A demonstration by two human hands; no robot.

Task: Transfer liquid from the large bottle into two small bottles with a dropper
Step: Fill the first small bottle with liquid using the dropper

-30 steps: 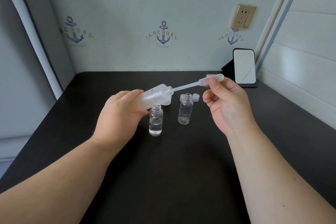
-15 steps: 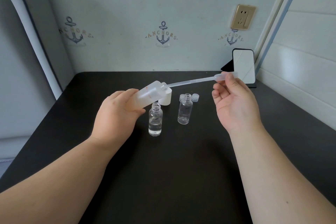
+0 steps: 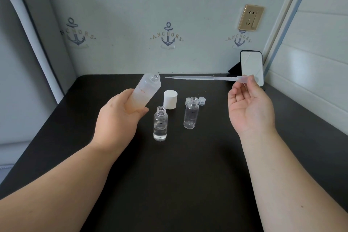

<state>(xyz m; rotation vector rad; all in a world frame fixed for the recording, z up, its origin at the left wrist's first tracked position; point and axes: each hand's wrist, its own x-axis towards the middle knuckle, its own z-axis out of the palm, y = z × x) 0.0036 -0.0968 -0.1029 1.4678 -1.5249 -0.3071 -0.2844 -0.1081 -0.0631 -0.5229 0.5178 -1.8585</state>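
Note:
My left hand (image 3: 118, 118) grips the large frosted bottle (image 3: 146, 92) by its lower half, tilted with its open neck pointing up and to the right. My right hand (image 3: 248, 107) pinches the bulb of a clear plastic dropper (image 3: 203, 78), which lies nearly level in the air with its tip just right of the bottle's mouth, outside it. Two small clear bottles stand uncapped on the black table (image 3: 169, 184): the left one (image 3: 160, 126) holds clear liquid in its lower part, the right one (image 3: 191, 113) looks empty.
A white cap (image 3: 170, 99) stands behind the small bottles, with two small clear caps (image 3: 201, 100) beside the right bottle. A phone (image 3: 251, 67) leans on a stand at the back right by the wall. A wall socket (image 3: 249, 18) sits above it.
The dropper has been drawn out of the large bottle to the right and now hangs free of its mouth. My left hand has raised the bottle more upright.

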